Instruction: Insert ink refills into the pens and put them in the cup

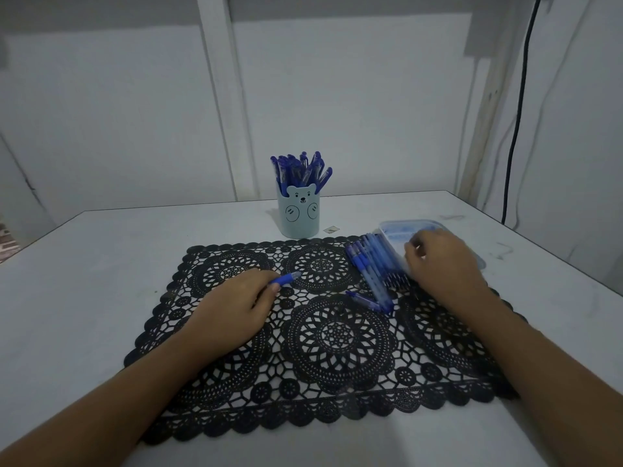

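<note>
Refill fetch: left hand grip holds pen barrel; right hand grip, at plastic container, indiscernible. Next: pinch one refill.

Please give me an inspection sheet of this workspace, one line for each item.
Surface: white table, black lace mat on it.
Job's things: bear cup full of pens, upright behind the mat; loose pens on the mat's right side; clear box beside them.
Clutter: one small scrap next to the cup.
Hands: left hand holds a blue pen; right hand over the box edge, its grip hidden.
Cables: black cable down the wall on the right.
Surroundings: white walls.
</note>
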The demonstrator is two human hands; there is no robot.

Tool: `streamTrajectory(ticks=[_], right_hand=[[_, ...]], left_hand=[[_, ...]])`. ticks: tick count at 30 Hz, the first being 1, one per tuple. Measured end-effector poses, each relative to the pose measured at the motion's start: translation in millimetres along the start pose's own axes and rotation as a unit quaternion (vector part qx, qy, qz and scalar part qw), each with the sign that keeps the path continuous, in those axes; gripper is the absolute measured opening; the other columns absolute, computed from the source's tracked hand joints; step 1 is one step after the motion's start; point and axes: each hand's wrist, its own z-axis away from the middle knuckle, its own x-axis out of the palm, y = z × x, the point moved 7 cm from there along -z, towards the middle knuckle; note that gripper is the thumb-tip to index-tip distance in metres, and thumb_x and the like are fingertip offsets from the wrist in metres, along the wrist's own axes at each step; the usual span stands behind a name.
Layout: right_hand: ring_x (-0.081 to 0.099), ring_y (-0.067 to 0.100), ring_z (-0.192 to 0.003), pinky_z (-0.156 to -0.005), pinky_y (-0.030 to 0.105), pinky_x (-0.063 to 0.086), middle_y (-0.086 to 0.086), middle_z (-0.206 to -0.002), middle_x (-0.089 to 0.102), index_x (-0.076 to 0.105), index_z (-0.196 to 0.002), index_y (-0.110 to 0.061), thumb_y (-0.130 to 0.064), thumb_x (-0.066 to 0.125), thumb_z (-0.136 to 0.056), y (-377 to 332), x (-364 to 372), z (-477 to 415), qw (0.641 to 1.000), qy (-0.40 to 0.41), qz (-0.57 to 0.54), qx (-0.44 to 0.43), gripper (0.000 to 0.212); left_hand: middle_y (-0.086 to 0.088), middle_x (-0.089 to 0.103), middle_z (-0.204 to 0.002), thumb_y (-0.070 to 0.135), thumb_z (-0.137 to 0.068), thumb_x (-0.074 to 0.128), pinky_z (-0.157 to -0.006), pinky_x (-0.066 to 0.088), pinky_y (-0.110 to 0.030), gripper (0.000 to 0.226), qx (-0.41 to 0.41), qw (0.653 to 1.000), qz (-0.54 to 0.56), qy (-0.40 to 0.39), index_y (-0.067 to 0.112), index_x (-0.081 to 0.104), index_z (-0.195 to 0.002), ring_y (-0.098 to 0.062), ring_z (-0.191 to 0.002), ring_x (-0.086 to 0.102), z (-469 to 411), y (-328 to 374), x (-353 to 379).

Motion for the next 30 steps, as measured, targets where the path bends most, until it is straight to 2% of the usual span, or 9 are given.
streamTrajectory(ticks=[3, 8, 11, 16, 20, 23, 26, 28, 30], right_hand=[[0.057, 0.034, -0.091, -0.077, 0.036, 0.043, 0.019, -0.099, 0.062, 0.064, -0.094, -0.003, -0.02, 0.047, -0.091, 31, 0, -15, 0.996, -0.027, 0.06, 0.064, 0.024], [0.059, 0.03, -0.089, -0.079, 0.036, 0.044, 0.014, -0.089, 0.062, 0.062, -0.092, -0.003, -0.02, 0.051, -0.085, 64, 8, -22, 0.972, -0.111, 0.138, 0.152, 0.021], [0.057, 0.03, -0.098, -0.084, 0.038, 0.042, 0.013, -0.103, 0.061, 0.056, -0.099, -0.007, -0.021, 0.055, -0.084, 66, 12, -20, 0.963, -0.139, 0.148, 0.179, 0.02], [0.056, 0.03, -0.099, -0.087, 0.039, 0.043, 0.013, -0.107, 0.059, 0.054, -0.103, -0.007, -0.014, 0.054, -0.084, 65, 17, -22, 0.96, -0.148, 0.143, 0.189, 0.021], [0.052, 0.027, -0.088, -0.086, 0.038, 0.04, 0.007, -0.091, 0.054, 0.051, -0.095, -0.011, -0.013, 0.054, -0.083, 68, 18, -21, 0.957, -0.154, 0.123, 0.215, 0.012], [0.055, 0.029, -0.095, -0.088, 0.039, 0.039, 0.01, -0.095, 0.057, 0.054, -0.096, -0.008, -0.015, 0.053, -0.085, 68, 16, -23, 0.959, -0.128, 0.122, 0.22, 0.013], [0.058, 0.033, -0.092, -0.075, 0.034, 0.042, 0.018, -0.096, 0.063, 0.064, -0.095, 0.001, -0.015, 0.052, -0.087, 56, 2, -29, 0.982, -0.048, 0.055, 0.171, 0.021], [0.059, 0.03, -0.087, -0.069, 0.027, 0.039, 0.014, -0.092, 0.065, 0.066, -0.091, -0.002, -0.018, 0.053, -0.089, 37, -9, -29, 0.991, -0.015, -0.039, 0.129, 0.021], [0.061, 0.02, -0.077, -0.066, 0.024, 0.042, 0.006, -0.084, 0.063, 0.063, -0.088, -0.011, -0.02, 0.055, -0.089, 15, -14, -22, 0.977, -0.023, -0.173, 0.124, 0.011]], left_hand=[[0.007, 0.059, -0.094, 0.037, -0.095, 0.034, -0.072, 0.045, -0.028, 0.035, -0.003, 1.0, -0.007, -0.003, 0.021, 0.056, -0.118, -0.006, -0.082, 0.053, -1, 1, 1], [0.008, 0.058, -0.094, 0.033, -0.096, 0.038, -0.07, 0.044, -0.023, 0.032, 0.006, 1.0, -0.013, -0.006, 0.019, 0.056, -0.118, -0.005, -0.081, 0.052, -1, 3, 3], [0.009, 0.057, -0.095, 0.029, -0.096, 0.04, -0.07, 0.041, -0.02, 0.03, 0.001, 1.0, -0.014, -0.007, 0.019, 0.055, -0.119, -0.005, -0.081, 0.052, -1, 3, 3], [0.01, 0.057, -0.093, 0.029, -0.095, 0.04, -0.069, 0.043, -0.021, 0.03, 0.004, 1.0, -0.019, -0.007, 0.02, 0.055, -0.119, -0.004, -0.08, 0.052, -1, 3, 4], [0.008, 0.058, -0.092, 0.029, -0.096, 0.041, -0.07, 0.045, -0.025, 0.029, 0.008, 1.0, -0.014, -0.005, 0.019, 0.056, -0.118, -0.005, -0.079, 0.052, -1, 3, 3], [0.009, 0.057, -0.091, 0.041, -0.092, 0.034, -0.069, 0.045, -0.025, 0.04, 0.012, 1.0, -0.013, -0.005, 0.02, 0.056, -0.118, -0.005, -0.078, 0.053, -1, 3, 4], [0.01, 0.058, -0.09, 0.05, -0.085, 0.025, -0.068, 0.046, -0.026, 0.053, 0.02, 1.0, -0.007, -0.002, 0.021, 0.057, -0.117, -0.003, -0.077, 0.053, -1, 3, 4], [0.01, 0.058, -0.09, 0.055, -0.082, 0.019, -0.068, 0.047, -0.026, 0.061, 0.028, 1.0, 0.003, 0.0, 0.021, 0.057, -0.116, -0.003, -0.077, 0.053, 0, 5, 3], [0.012, 0.058, -0.088, 0.056, -0.081, 0.018, -0.067, 0.046, -0.024, 0.062, 0.035, 0.999, 0.014, -0.001, 0.022, 0.057, -0.116, -0.002, -0.076, 0.053, 0, 6, 2]])
